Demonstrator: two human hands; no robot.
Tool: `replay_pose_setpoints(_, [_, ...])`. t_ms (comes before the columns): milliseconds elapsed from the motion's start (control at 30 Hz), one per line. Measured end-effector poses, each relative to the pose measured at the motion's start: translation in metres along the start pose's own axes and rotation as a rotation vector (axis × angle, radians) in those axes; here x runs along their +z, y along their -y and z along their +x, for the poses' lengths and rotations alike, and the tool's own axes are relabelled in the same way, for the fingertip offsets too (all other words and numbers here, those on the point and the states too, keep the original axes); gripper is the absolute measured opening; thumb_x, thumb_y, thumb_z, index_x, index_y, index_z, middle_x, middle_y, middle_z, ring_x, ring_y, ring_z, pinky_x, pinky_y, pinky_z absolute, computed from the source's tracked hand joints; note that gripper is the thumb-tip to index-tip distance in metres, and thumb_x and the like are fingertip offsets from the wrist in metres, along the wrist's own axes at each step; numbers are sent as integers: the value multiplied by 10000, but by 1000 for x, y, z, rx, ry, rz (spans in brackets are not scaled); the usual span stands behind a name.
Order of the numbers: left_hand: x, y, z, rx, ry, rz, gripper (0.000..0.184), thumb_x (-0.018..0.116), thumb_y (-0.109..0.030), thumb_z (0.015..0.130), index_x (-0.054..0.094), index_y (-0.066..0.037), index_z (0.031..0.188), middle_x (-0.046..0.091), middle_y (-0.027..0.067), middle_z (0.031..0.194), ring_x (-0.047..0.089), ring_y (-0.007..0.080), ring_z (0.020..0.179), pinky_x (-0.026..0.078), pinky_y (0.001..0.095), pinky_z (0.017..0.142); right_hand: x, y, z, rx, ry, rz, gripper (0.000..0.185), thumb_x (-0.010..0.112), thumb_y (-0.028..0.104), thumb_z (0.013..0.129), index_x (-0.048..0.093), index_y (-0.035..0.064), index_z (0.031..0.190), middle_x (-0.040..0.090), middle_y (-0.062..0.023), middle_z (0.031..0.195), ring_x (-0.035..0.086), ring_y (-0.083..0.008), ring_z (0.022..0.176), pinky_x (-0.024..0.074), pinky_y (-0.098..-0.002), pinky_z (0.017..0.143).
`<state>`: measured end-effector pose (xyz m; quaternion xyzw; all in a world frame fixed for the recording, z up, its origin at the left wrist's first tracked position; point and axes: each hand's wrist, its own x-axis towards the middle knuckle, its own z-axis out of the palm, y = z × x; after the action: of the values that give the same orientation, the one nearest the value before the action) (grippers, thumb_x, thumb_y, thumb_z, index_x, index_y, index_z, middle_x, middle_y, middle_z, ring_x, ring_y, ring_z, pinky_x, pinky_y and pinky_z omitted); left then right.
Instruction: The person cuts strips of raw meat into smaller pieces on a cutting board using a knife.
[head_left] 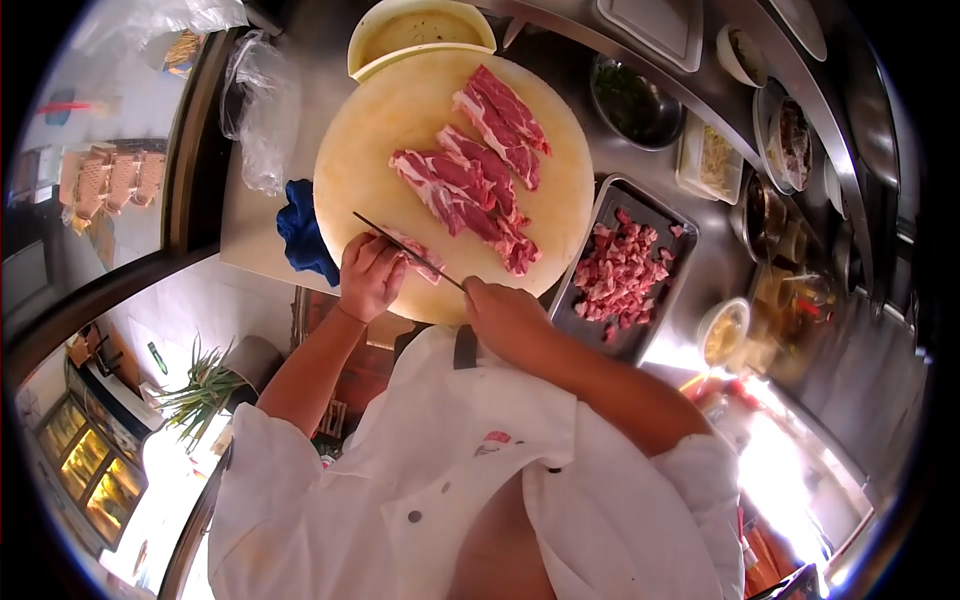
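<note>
On the round cutting board (350,140), my right hand (503,318) is closed round the handle of a knife (408,250). The blade points to the far left, lying along a strip of raw meat (423,262). My left hand (371,278) is closed, its curled fingers pressing the strip's left end close beside the blade. What lies under those fingers is hidden. Several larger strips of raw meat (470,190) lie farther up the board. Right of the board, a metal tray (572,318) holds small meat pieces (625,270).
A yellowish container (425,30) of liquid touches the board's far edge. A blue cloth (305,232) and a plastic bag (260,110) lie at left. A metal bowl of greens (635,105) and a white bowl (722,332) stand at right, below a metal shelf (580,25).
</note>
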<state>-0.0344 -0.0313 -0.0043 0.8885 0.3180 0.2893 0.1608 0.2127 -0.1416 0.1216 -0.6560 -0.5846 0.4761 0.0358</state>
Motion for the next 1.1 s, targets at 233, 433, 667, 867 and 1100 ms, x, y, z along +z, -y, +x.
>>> replay_pose_setpoints(233, [0,3,-1,-1,18,-9,271,784,-113,875,703,-92,1132,670,98,1205,618,379,1143,526,481,999,18,12,47,-76,-97,-28,230,528,201,1055,552,4,1171,732,-240,902,734,-466,843,590,-573,765])
replay_pose_setpoints(433, [0,1,1,31,-1,-2,292,789,-96,862,699,-88,1140,665,98,1223,620,375,1131,540,473,986,13,-12,6,-33,-42,-13,229,523,208,1060,550,5,1161,719,-244,870,715,-463,806,560,-595,745])
replay_pose_setpoints(667, [-5,3,3,35,34,-13,286,777,-82,862,693,-76,1135,665,108,1212,621,371,1115,536,479,995,22,-2,33,-54,-97,29,253,534,229,1068,571,6,1184,707,-258,855,698,-481,826,539,-599,754])
replay_pose_setpoints(867, [-4,5,3,31,51,-1,271,768,-80,852,689,-66,1111,669,112,1178,621,376,1108,533,483,1011,26,-4,49,-105,-177,96,246,535,242,1062,563,11,1142,718,-271,866,710,-493,823,556,-606,751])
replay_pose_setpoints(1100, [-3,0,1,53,16,15,273,767,-72,848,688,-61,1109,670,116,1171,624,380,1105,541,482,1006,27,-20,5,17,-70,56,242,517,238,1066,561,13,1142,719,-280,862,712,-500,830,556,-612,769])
